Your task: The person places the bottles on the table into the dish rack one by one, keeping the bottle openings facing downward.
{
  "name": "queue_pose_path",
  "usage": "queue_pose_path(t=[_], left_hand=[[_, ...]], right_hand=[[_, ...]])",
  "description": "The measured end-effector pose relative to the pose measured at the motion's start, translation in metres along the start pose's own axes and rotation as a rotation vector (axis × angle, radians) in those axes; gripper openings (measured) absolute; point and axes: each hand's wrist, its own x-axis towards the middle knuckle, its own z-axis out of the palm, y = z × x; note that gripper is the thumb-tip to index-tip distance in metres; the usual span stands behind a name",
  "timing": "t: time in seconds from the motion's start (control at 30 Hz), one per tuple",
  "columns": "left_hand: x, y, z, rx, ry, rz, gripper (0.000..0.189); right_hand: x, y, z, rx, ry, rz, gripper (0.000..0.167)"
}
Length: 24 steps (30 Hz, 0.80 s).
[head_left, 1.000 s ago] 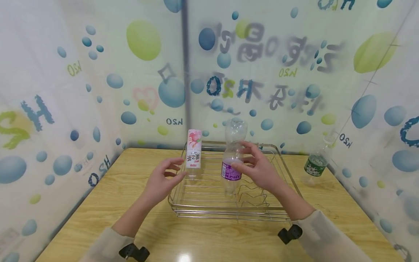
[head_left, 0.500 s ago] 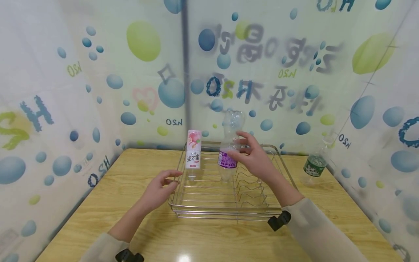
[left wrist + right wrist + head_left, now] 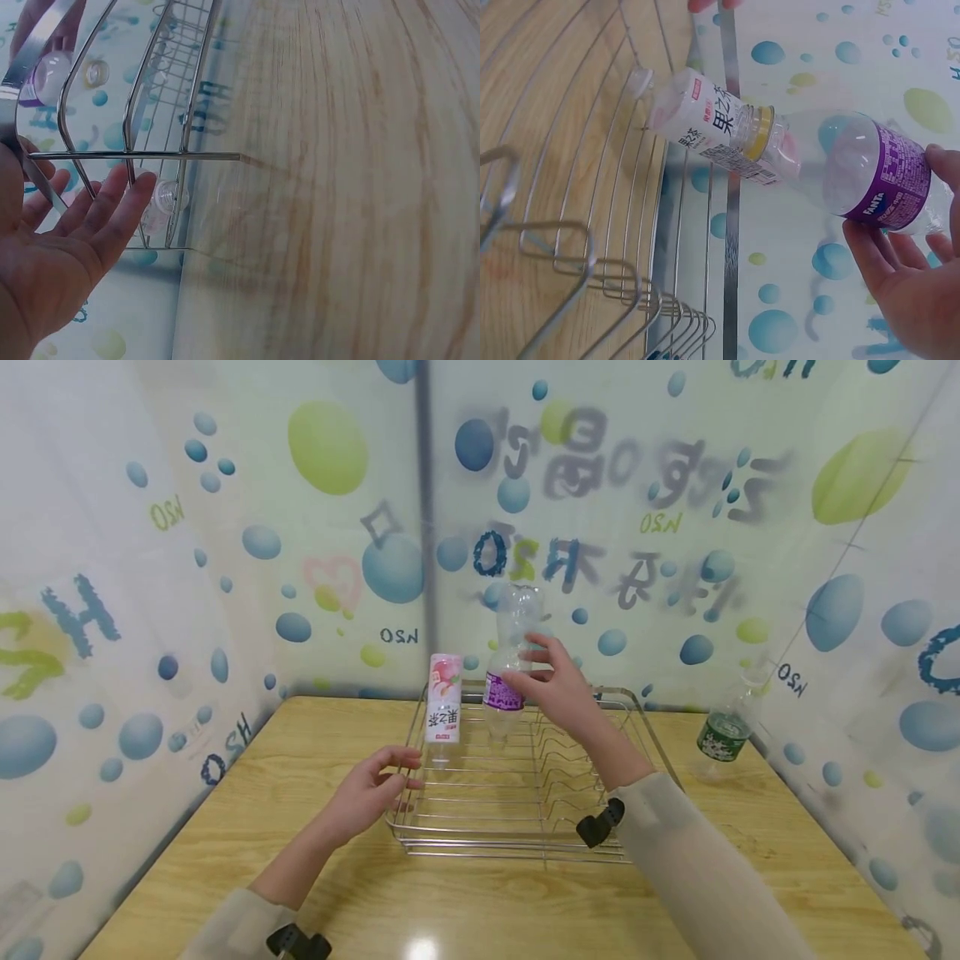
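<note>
My right hand [image 3: 555,689] grips a clear plastic soda bottle [image 3: 504,689] with a purple Fanta label, neck down, over the back of a wire dish rack [image 3: 480,839]. In the right wrist view, thumb and fingers stand on opposite sides of this Fanta bottle [image 3: 889,176], and its open neck points to the rack. A tea bottle [image 3: 444,697] with a pink and white label stands neck down in the rack's back left. My left hand [image 3: 367,793] is at the rack's left side, its extended fingers [image 3: 112,202] right at the side wires in the left wrist view.
An upright clear bottle [image 3: 723,739] with a green label stands on the wooden table [image 3: 480,910], right of the rack. Wavy wire dividers [image 3: 570,768] fill the rack's right half. A patterned curtain [image 3: 337,527] surrounds the table's back and sides.
My right hand has carried the Fanta bottle up, back and leftward, closer to the tea bottle. My left hand has drawn slightly down from beside the tea bottle to the rack's side.
</note>
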Motion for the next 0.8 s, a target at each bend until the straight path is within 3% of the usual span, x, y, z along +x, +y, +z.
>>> queue_pose_path(t=[0.27, 0.8], left_hand=[[0.001, -0.004, 0.0, -0.019, 0.0, 0.019, 0.044], [-0.001, -0.002, -0.002, -0.047, -0.009, 0.028, 0.045]], right_hand=[[0.025, 0.003, 0.009, 0.025, 0.025, -0.003, 0.088], [0.055, 0.021, 0.029, 0.033, 0.066, 0.04, 0.084]])
